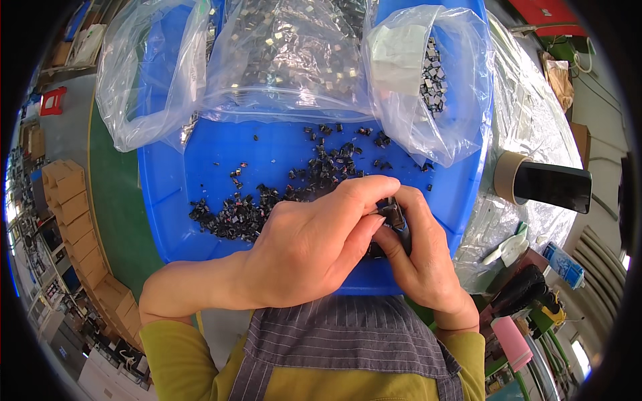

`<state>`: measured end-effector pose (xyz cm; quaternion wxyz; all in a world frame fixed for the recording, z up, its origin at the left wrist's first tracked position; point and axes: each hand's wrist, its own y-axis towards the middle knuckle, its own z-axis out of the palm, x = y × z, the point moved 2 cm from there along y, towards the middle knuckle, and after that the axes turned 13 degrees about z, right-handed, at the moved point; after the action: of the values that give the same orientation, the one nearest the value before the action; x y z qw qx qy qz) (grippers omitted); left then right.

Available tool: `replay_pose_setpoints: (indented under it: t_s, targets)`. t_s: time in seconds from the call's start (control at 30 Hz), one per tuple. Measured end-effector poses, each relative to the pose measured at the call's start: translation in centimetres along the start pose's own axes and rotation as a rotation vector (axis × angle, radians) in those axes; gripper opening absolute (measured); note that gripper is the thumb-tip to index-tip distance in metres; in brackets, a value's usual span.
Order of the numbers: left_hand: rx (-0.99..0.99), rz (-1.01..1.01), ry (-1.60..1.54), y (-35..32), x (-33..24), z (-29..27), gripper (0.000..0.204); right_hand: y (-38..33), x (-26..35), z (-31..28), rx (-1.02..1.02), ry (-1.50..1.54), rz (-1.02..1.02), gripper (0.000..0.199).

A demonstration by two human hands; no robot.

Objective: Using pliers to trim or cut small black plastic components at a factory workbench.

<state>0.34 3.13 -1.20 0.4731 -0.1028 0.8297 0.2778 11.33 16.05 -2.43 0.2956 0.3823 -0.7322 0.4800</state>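
Note:
Both hands meet over the near right part of a blue plastic tray [164, 200]. Between my left hand [311, 237] and my right hand [424, 250] is a small dark, shiny block-like part [392, 214]. My left thumb and fingers pinch at its top, while my right thumb and fingers curl round its side. The fingers hide much of it, so its exact kind cannot be told. A scattered heap of small black pieces [231, 217] lies in the tray beyond and left of my hands.
At the tray's far side lie a large clear plastic bag [294, 67] of small parts and open bags left [150, 80] and right [461, 134]. A phone [554, 187] leans against a tape roll [508, 177] on silvery sheeting at right. A white glove [511, 249] lies nearer.

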Motion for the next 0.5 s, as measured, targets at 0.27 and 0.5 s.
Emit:
replay_pose_setpoints:
  t_s: [0.27,0.5]
  targets:
    - [-0.02,0.017,0.014,-0.2,0.1,0.2,0.039,0.0,-0.1,0.1,-0.012,-0.005,-0.018,0.036]
    - [0.186,-0.271,-0.493,0.4,1.0,-0.5,0.033,-0.2,-0.5,0.2,-0.08,-0.042,-0.034,0.027]
